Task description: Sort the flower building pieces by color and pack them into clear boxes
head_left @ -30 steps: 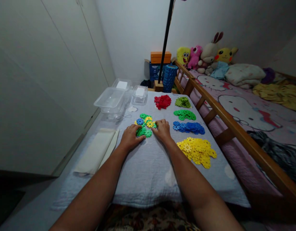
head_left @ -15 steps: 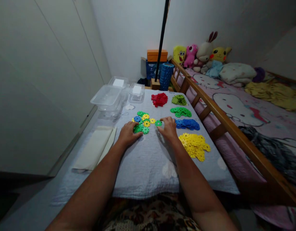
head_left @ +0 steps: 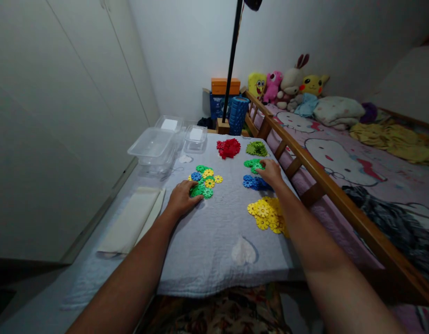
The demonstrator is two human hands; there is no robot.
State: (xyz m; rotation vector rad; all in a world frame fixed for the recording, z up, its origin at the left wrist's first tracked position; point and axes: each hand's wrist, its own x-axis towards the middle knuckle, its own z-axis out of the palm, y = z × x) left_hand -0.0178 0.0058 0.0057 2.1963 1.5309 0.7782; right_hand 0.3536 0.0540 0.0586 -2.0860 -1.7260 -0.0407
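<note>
A mixed heap of yellow, blue and green flower-shaped plastic discs (head_left: 208,183) lies mid-table. My left hand (head_left: 182,198) rests at its left edge, thumb and fingers apart around the green discs there. Over on the right, my right hand (head_left: 271,173) has thumb and fingertips at a green disc (head_left: 256,166) on the green pile (head_left: 248,163). Part of that pile is covered by the hand. Just nearer to me is a pile of blue discs (head_left: 253,182), and below it a yellow pile (head_left: 265,213), partly hidden by my right forearm.
Red discs (head_left: 229,148) and olive-green discs (head_left: 256,148) form piles at the back. Clear plastic boxes (head_left: 153,144) stand at the back left, with a folded cream cloth (head_left: 131,220) in front. A wooden bed rail (head_left: 305,153) runs along the right.
My right hand has carried a green disc from beside the mixed heap rightward to the green pile. My left hand stays by the heap. The view has shifted slightly.
</note>
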